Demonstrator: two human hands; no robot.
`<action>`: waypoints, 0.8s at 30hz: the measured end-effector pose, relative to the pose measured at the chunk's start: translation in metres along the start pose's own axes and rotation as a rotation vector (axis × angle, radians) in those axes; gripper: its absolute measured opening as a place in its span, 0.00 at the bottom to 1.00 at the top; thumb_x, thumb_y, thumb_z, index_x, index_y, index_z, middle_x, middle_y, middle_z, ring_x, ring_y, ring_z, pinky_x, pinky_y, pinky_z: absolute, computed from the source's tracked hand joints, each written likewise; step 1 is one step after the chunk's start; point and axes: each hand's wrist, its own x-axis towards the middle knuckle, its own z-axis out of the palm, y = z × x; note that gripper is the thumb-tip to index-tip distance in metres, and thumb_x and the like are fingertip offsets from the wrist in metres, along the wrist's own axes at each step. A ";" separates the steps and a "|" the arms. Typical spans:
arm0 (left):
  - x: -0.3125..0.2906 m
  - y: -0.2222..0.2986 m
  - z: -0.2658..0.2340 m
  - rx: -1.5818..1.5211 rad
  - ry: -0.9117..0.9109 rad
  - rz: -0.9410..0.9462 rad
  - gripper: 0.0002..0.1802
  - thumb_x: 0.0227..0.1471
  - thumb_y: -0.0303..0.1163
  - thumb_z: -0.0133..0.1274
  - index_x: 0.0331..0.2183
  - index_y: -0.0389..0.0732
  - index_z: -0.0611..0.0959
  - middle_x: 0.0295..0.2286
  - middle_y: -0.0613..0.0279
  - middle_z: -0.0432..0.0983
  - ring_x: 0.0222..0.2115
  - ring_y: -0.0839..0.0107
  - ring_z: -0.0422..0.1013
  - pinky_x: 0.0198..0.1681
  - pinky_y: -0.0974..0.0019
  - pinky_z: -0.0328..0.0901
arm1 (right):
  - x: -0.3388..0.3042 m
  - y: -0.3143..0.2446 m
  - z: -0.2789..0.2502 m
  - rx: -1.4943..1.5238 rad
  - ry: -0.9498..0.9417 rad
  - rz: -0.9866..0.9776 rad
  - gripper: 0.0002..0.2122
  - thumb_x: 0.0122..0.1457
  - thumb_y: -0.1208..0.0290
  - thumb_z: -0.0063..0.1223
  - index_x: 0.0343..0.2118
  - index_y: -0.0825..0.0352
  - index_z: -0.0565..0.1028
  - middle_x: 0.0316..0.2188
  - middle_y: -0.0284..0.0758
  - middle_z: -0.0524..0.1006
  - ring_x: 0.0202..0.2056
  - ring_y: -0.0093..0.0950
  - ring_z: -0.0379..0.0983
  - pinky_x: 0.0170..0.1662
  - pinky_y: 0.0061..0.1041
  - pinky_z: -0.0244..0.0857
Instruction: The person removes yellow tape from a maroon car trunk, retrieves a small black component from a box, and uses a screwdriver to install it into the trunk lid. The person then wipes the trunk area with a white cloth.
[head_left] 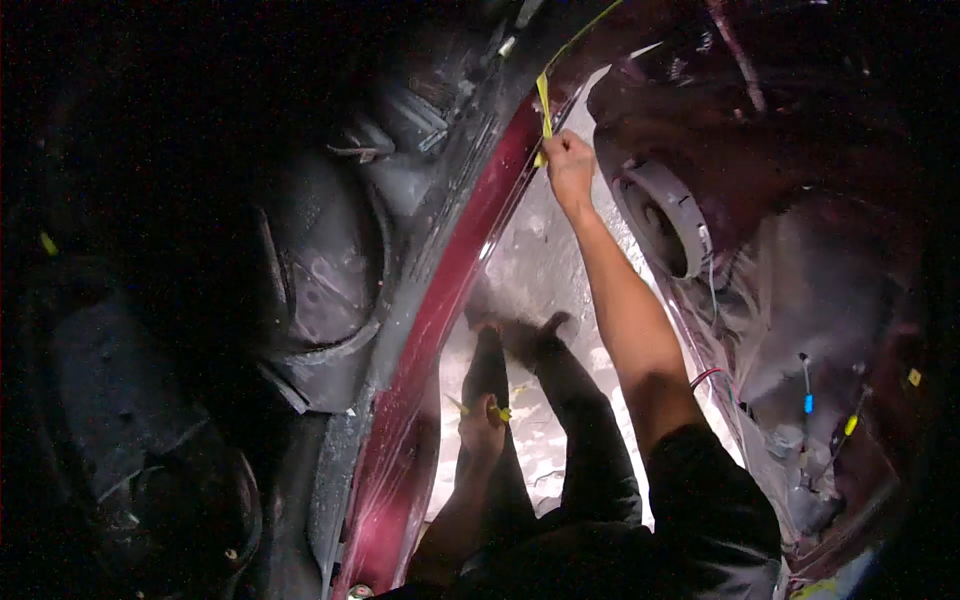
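My right hand [570, 165] reaches far up along a dark red car door sill [470, 250]. Its fingers are closed on a narrow strip of yellow tape [544, 100]. From that hand the strip runs upward, and a thin yellow-green line continues to the upper edge of the picture. A short yellow end sticks out below the fingers. Lower down, in front of my legs, my left hand [482, 428] is closed around a small crumpled yellow piece [500, 412], which looks like the same tape. Its fingers are partly in shadow.
To the left, dark seats [320, 260] stand inside the car. At right hangs the opened door [800, 300], its inner side bare, with a round speaker opening [660, 215] and loose wires with a blue connector [808, 403] and a yellow connector [851, 425]. Light ground [540, 250] lies between.
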 end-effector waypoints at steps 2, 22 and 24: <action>0.001 0.001 0.002 0.006 -0.006 -0.029 0.12 0.56 0.40 0.53 0.40 0.48 0.82 0.24 0.50 0.79 0.28 0.47 0.76 0.32 0.47 0.70 | -0.017 -0.009 -0.017 0.158 -0.048 0.067 0.10 0.55 0.68 0.50 0.21 0.68 0.74 0.15 0.33 0.72 0.16 0.21 0.66 0.21 0.24 0.58; -0.039 0.244 -0.134 -1.462 -0.585 0.065 0.20 0.60 0.26 0.48 0.53 0.31 0.72 0.46 0.50 0.74 0.39 0.60 0.77 0.38 0.57 0.76 | -0.326 -0.199 -0.300 0.242 -0.589 0.330 0.04 0.53 0.76 0.50 0.28 0.71 0.75 0.21 0.27 0.70 0.26 0.16 0.65 0.30 0.20 0.60; -0.062 0.278 -0.159 -1.533 -0.669 0.110 0.19 0.59 0.26 0.48 0.53 0.32 0.72 0.46 0.52 0.74 0.39 0.62 0.77 0.38 0.58 0.76 | -0.339 -0.198 -0.327 0.085 -0.639 0.266 0.03 0.52 0.78 0.50 0.27 0.71 0.75 0.21 0.27 0.70 0.27 0.15 0.65 0.30 0.20 0.60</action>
